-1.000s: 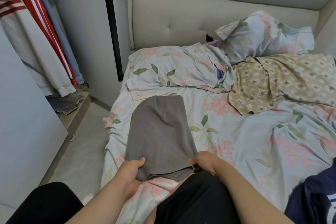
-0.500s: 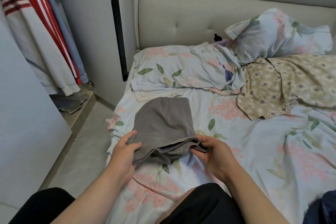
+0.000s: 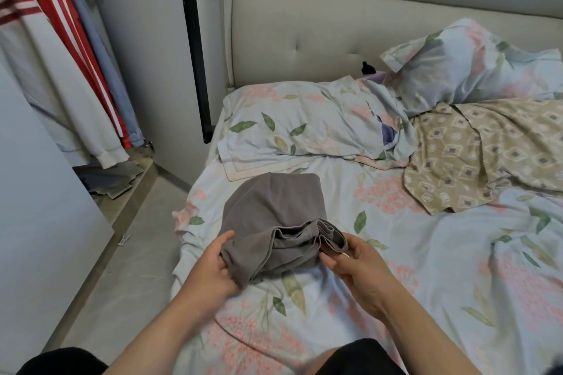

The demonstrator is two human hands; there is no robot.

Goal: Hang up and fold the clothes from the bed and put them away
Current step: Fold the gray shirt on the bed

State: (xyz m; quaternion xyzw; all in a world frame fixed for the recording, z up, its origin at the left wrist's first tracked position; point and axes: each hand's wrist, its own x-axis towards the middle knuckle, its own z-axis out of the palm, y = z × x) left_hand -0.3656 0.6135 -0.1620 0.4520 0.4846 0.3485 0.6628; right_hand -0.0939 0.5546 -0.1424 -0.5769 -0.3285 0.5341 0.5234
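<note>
My left hand (image 3: 213, 265) and right hand (image 3: 356, 262) pinch the near corners of the grey garment (image 3: 274, 204), its length running away from my fingers.

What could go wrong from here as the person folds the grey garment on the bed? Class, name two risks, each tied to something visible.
1. The grey garment is bunched into loose layers between the left hand and right hand, so the fold may come out creased or uneven.
2. It lies near the left edge of the bed, above the floor; if either grip slips, it could slide off.
</note>
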